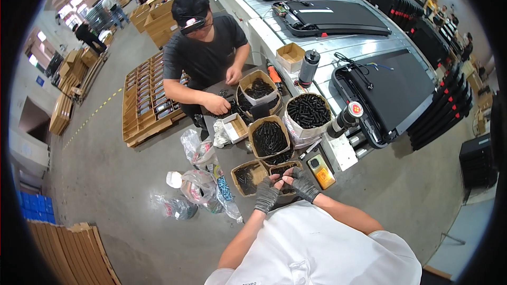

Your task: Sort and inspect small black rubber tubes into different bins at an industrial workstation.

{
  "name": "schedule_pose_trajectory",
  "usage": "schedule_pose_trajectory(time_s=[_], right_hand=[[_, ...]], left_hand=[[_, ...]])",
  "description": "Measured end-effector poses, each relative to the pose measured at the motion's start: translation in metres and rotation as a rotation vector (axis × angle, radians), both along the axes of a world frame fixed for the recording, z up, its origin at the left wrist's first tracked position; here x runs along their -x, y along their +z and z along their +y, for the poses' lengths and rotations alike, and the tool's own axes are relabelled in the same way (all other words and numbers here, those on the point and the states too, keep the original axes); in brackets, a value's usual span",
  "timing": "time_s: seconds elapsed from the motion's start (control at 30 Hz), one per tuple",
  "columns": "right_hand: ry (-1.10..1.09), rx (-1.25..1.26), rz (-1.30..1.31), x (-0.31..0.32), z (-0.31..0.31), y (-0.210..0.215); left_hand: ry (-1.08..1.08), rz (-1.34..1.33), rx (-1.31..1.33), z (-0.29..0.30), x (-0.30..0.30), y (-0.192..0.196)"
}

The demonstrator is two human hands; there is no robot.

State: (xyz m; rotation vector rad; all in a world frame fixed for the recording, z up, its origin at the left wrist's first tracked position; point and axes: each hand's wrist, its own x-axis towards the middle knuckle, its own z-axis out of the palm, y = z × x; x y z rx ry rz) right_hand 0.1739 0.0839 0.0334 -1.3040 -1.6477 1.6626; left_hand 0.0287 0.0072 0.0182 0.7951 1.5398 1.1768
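Note:
My left hand (268,192) and my right hand (300,183), both in grey fingerless gloves, meet fingertip to fingertip over a small carton (282,192) of dark parts. Their fingers are closed in a pinch, and what is between them is too small to make out. Left of my hands, a cardboard box (241,165) holds a thin layer of slim black parts. Just beyond stands a fuller box (253,137) of similar black pieces. A white sack (292,132) heaped with short black cylindrical parts is farther right. By my right hand lies a phone (320,171) in a yellowish case.
Across the table a co-worker (203,55) handles small dark parts near an open white box (234,127). A roller conveyor (253,26) carrying black panels (332,18) runs along the right. Bottles (309,68) stand on its edge. Plastic bags (200,187) hang at the table's left.

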Motion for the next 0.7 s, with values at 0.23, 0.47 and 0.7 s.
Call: schedule_pose_trajectory(time_s=[0.23,0.47,0.7], right_hand=[[-0.112,0.689,0.456,-0.005,0.006,-0.003],[0.068,0.931,0.796,-0.027,0.025,0.007],[0.144,0.581,0.478,-0.027,0.027,0.030]], left_hand=[[0.244,0.014,0.001,-0.010,0.000,0.020],[0.251,0.020,-0.039,-0.023,-0.007,0.043],[0.233,0.069,-0.107,0.000,-0.016,0.040]])
